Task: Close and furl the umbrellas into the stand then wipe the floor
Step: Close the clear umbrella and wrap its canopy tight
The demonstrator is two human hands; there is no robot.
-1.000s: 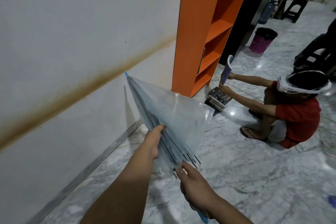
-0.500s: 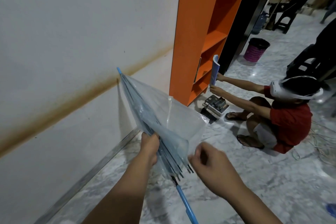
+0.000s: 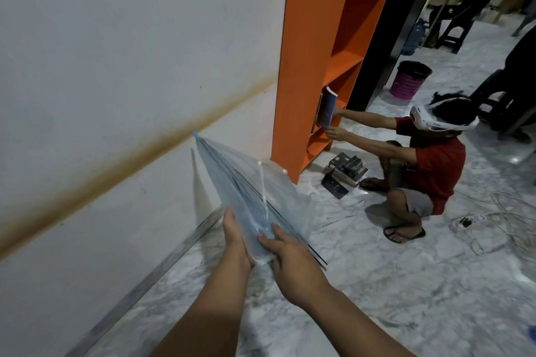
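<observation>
A closed transparent umbrella (image 3: 232, 180) with dark ribs and a blue tip points up and left toward the white wall, its loose plastic canopy bulging to the right. My left hand (image 3: 236, 236) grips the folded canopy from the left side near its lower end. From the right, my right hand (image 3: 285, 252) holds the canopy there too, fingers laid over the plastic and ribs. The umbrella's blue handle is hidden behind my hands. No umbrella stand is in view.
An orange bookshelf (image 3: 319, 52) stands against the wall ahead. A person in a red shirt (image 3: 429, 171) squats beside it holding a book, with stacked books (image 3: 346, 168) on the marble floor. A purple basket (image 3: 409, 80), cables (image 3: 493, 229) and black chairs lie to the right.
My right hand has come in from the right and closed on the canopy beside my left hand. The umbrella's handle is now hidden. The squatting person lifted a book to the shelf.
</observation>
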